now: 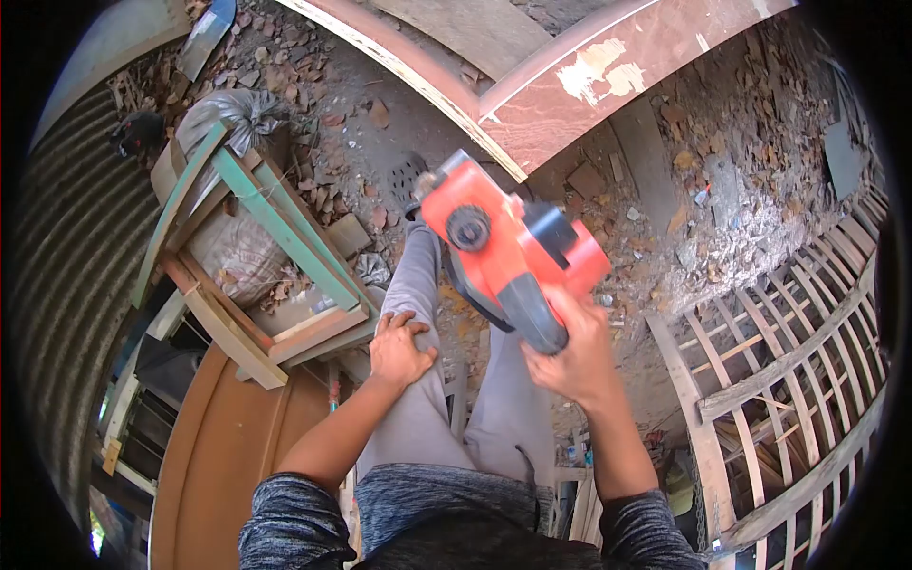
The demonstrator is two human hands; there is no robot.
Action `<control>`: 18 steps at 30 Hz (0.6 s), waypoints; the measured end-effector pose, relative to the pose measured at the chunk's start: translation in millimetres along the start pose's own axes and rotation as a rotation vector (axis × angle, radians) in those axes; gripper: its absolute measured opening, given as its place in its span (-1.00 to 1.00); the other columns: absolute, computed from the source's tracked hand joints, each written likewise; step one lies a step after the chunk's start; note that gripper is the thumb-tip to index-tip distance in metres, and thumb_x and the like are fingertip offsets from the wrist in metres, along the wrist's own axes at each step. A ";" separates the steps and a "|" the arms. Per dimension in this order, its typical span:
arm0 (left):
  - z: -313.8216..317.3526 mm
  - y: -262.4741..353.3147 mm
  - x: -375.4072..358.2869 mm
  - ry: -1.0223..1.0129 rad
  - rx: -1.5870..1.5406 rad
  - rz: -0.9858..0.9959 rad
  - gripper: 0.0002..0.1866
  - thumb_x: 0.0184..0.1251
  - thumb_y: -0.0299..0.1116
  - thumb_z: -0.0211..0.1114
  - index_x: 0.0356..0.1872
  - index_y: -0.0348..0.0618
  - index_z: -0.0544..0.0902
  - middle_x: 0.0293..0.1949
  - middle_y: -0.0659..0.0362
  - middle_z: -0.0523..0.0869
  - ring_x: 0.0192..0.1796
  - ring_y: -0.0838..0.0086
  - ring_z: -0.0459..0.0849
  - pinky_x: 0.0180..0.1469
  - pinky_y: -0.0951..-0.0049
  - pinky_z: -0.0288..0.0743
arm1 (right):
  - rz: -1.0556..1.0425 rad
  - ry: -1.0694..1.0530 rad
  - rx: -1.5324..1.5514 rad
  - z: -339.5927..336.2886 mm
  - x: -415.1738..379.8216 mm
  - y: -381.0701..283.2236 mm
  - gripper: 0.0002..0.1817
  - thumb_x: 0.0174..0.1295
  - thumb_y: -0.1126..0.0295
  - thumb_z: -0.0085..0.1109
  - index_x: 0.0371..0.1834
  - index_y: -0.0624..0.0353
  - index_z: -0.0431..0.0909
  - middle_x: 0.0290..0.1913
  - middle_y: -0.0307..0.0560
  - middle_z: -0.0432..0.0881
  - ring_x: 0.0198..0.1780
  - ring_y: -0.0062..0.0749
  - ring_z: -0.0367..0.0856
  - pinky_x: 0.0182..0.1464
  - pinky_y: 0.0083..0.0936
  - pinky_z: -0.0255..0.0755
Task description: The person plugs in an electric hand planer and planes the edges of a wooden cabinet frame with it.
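Observation:
A red and black power tool (489,233) with a round black knob on its side is held up in front of my legs. My right hand (575,351) is wrapped round its dark rear handle. Resting on the grey trousers (413,275) at the thigh is my left hand (401,350), its fingers spread and holding nothing. Beyond the tool lies a reddish-brown wooden frame (589,95) with a corner pointing towards me and pale patches on its surface. The tool's far end is near that corner, and whether they touch is hard to tell.
Left stands a broken wooden frame (275,223) with green pieces, beside a grey sack (228,119) and corrugated sheet (71,218). A brown panel (214,456) leans at lower left. A slatted wooden rack (798,380) is on the right. Leaves and debris litter the ground.

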State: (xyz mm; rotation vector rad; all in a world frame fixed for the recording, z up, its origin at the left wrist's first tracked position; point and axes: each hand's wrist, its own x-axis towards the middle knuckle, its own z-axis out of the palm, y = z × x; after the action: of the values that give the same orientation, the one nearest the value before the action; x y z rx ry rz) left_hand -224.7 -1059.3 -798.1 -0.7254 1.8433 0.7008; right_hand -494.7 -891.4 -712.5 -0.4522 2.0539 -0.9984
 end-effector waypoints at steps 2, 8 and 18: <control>-2.9 2.1 0.3 -0.003 0.005 0.000 -0.49 0.05 -0.08 0.50 0.11 0.11 0.88 0.45 0.16 0.65 0.58 -0.03 0.42 0.59 0.07 0.39 | 0.061 -0.022 -0.013 -3.0 -28.9 15.4 -0.43 -0.12 0.48 0.51 0.08 0.18 0.62 -0.25 0.15 0.78 -0.22 0.15 0.82 -0.20 -0.15 0.64; -1.5 1.0 1.7 0.002 0.039 0.019 -0.49 0.05 -0.08 0.50 0.09 0.10 0.88 0.45 0.19 0.64 0.58 -0.01 0.43 0.54 0.05 0.45 | 0.109 -0.019 -0.054 -10.5 -55.4 58.2 -0.42 -0.18 0.45 0.52 0.04 0.18 0.63 -0.22 0.13 0.78 -0.20 0.14 0.80 -0.17 -0.18 0.64; -1.5 4.5 2.1 0.003 0.061 0.021 -0.50 0.06 -0.08 0.50 0.09 0.09 0.88 0.44 0.17 0.65 0.58 0.00 0.43 0.54 0.07 0.45 | 0.040 0.015 -0.064 -14.2 -15.2 72.8 -0.52 -0.08 0.51 0.47 0.00 0.19 0.60 -0.32 0.15 0.75 -0.27 0.17 0.79 -0.24 -0.19 0.60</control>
State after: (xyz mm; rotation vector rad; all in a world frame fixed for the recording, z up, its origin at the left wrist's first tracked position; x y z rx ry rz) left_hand -229.7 -1057.8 -798.9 -0.6687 1.8696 0.6547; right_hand -494.7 -829.6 -756.3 -0.4365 2.1043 -0.9176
